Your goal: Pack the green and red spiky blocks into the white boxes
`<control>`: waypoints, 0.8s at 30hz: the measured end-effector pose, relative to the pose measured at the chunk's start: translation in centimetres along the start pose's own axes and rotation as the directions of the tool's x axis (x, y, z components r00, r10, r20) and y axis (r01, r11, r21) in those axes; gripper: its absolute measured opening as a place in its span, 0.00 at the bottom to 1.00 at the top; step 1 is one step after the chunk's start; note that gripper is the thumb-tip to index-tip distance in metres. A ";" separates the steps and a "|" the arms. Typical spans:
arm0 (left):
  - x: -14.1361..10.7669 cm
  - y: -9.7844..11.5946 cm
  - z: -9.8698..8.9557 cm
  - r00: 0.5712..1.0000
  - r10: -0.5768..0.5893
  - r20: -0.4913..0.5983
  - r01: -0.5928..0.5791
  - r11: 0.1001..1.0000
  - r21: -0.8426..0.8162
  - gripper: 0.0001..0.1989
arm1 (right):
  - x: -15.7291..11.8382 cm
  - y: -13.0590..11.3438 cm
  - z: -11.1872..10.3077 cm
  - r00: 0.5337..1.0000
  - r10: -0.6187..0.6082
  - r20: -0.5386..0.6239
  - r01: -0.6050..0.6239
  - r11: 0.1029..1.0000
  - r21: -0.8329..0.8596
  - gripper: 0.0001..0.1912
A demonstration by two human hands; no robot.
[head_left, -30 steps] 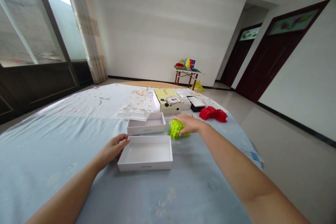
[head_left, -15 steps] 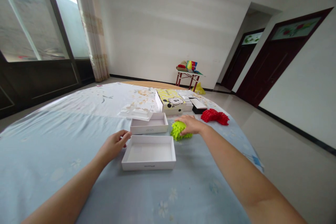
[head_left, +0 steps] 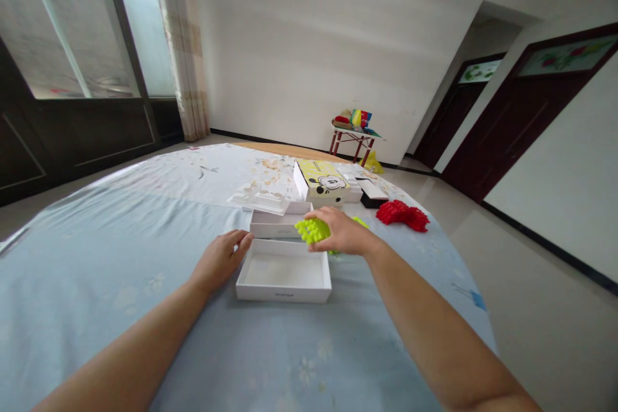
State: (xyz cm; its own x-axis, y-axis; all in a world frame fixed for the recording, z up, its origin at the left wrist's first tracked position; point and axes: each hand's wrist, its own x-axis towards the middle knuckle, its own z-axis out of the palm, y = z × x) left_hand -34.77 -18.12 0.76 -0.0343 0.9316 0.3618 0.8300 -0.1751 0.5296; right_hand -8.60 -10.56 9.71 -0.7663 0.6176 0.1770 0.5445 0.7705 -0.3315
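My right hand [head_left: 340, 230] is closed around a bumpy lime-green piece [head_left: 313, 230], its knobs sticking out to the left of the fingers. It hangs above the back right corner of an open, shallow white box [head_left: 282, 297]. More lime green [head_left: 360, 222] shows behind that hand, mostly hidden. My left hand [head_left: 223, 259] lies at the back left corner of the same white box, fingers bent and thumb at the corner, seemingly gripping it. A second open white box [head_left: 265, 226] stands just behind, with a clear plastic tray [head_left: 261, 198] tilted over its left edge.
A bumpy red piece [head_left: 403, 215] lies toward the table's right edge. Behind stand a yellow-and-white cartoon box [head_left: 321, 181] and a black box with a white top [head_left: 373, 193]. A pale blue flowered cloth [head_left: 120, 270] covers the table. A small side table [head_left: 355, 133] stands by the wall.
My right hand has lifted a lime-green piece off the cloth and moved it left toward the near white box. The left hand stays at the box's corner. The view has shifted slightly.
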 end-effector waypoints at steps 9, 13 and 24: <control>-0.2 0.0 0.3 1.000 -0.006 0.014 0.006 1.000 0.009 0.21 | 2.5 -5.1 6.4 0.985 0.006 0.173 0.021 0.988 -0.155 0.33; -0.2 0.1 0.3 1.000 -0.008 0.015 0.008 1.000 -0.006 0.21 | 2.4 -4.8 6.3 0.986 0.004 0.167 0.011 0.996 -0.089 0.37; -0.1 -0.3 0.6 0.998 0.045 0.050 -0.040 0.995 -0.086 0.21 | 1.0 -4.7 6.0 0.974 0.081 0.213 -0.040 0.980 -0.194 0.21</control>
State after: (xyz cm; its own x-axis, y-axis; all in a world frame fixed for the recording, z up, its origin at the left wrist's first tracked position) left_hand -34.69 -18.00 0.14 0.0309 0.9376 0.3462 0.7797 -0.2393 0.5786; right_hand -13.93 -14.52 5.90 -0.7744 0.6306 -0.0520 0.6302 0.7614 -0.1522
